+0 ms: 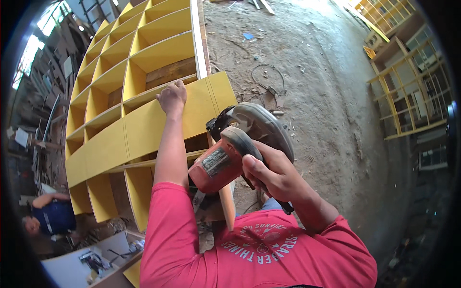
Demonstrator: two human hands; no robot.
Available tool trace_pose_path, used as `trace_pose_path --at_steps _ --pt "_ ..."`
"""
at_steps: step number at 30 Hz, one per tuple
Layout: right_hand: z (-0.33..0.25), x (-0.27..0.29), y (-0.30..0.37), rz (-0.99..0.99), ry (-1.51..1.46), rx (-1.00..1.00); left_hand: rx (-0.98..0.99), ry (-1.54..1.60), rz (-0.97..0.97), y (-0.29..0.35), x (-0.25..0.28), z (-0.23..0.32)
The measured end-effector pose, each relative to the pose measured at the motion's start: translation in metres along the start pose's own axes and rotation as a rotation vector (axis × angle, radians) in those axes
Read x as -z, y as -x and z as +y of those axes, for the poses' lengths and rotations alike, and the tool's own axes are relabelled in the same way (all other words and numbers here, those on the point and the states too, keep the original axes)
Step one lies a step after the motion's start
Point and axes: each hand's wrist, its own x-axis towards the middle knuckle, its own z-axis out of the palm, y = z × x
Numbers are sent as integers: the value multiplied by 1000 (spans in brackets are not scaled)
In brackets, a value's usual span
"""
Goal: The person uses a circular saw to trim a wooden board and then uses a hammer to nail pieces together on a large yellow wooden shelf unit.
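My right hand (269, 173) is wrapped round the rear handle of a circular saw (218, 165) with a red motor housing and a grey round blade guard. The saw sits over the right end of a long yellow board (161, 139), where two thin lines cross the panel. Whether its blade touches the wood is hidden. With its fingers curled over the board's far edge, my left hand (174, 97) grips the panel. This board lies across a big grid of yellow slats (158, 45), which forms open compartments beyond it and below it.
A bent orange-brown wooden strip (227, 206) hangs close to my body. Loose wire (269, 79) lies on the dusty floor. Another yellow grid frame (413, 89) stands at right. At lower left are a person in dark blue (53, 216) and a white tray (72, 264) with tools.
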Motion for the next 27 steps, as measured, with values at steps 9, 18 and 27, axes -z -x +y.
trace_pose_path --at_steps 9,18,27 --pt "27 -95 -33 190 8 27 -469 283 -249 -46 2 -97" --pt "41 -119 -61 390 121 208 -374 -10 -209 -35 28 -113" --pt "35 -130 -30 322 82 64 -294 -79 -344 -30 35 -105"
